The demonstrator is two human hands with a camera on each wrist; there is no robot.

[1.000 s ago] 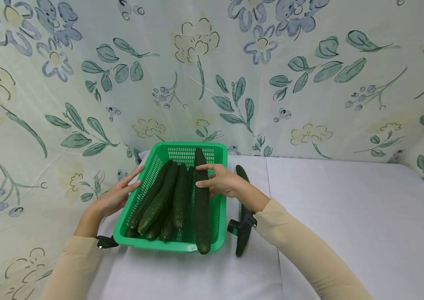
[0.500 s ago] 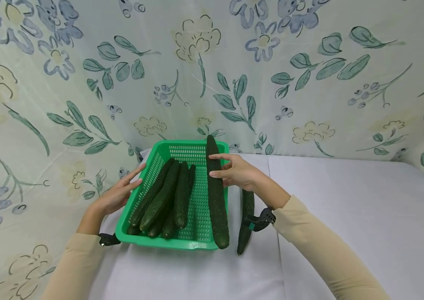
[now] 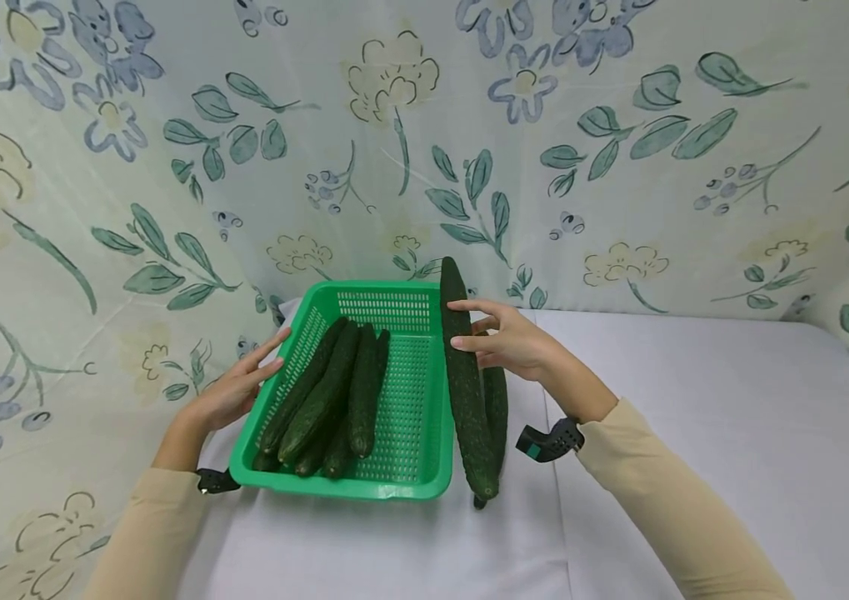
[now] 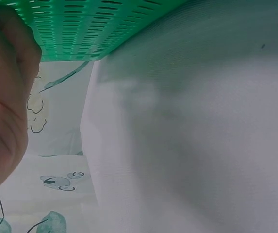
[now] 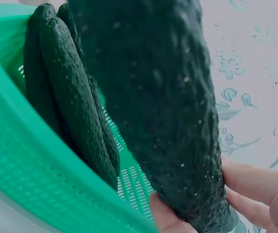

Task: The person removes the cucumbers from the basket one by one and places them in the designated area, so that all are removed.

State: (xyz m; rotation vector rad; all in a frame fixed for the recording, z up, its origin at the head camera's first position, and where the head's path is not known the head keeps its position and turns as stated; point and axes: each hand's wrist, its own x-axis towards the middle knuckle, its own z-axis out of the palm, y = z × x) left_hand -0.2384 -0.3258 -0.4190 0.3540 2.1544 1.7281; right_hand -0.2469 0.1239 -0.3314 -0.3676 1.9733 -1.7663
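Along the back rises a flowered cloth (image 3: 394, 192), with a white surface (image 3: 679, 417) before it bearing a green basket (image 3: 394, 490), several cucumbers (image 3: 322, 412) gathered in its left half. Beside the basket's right rim, a long cucumber (image 3: 469, 408) is pinched by the right hand (image 3: 512, 340), partly hiding another cucumber (image 3: 497, 400), while the left hand (image 3: 232, 393) rests extended fingers on the left rim.

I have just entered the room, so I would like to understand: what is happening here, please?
A person's right hand holds a long cucumber just beyond the right side of the green basket. In the head view, it partly hides another cucumber lying on the white table. The left hand touches the basket's left rim, and several more cucumbers lie bunched in its left part.
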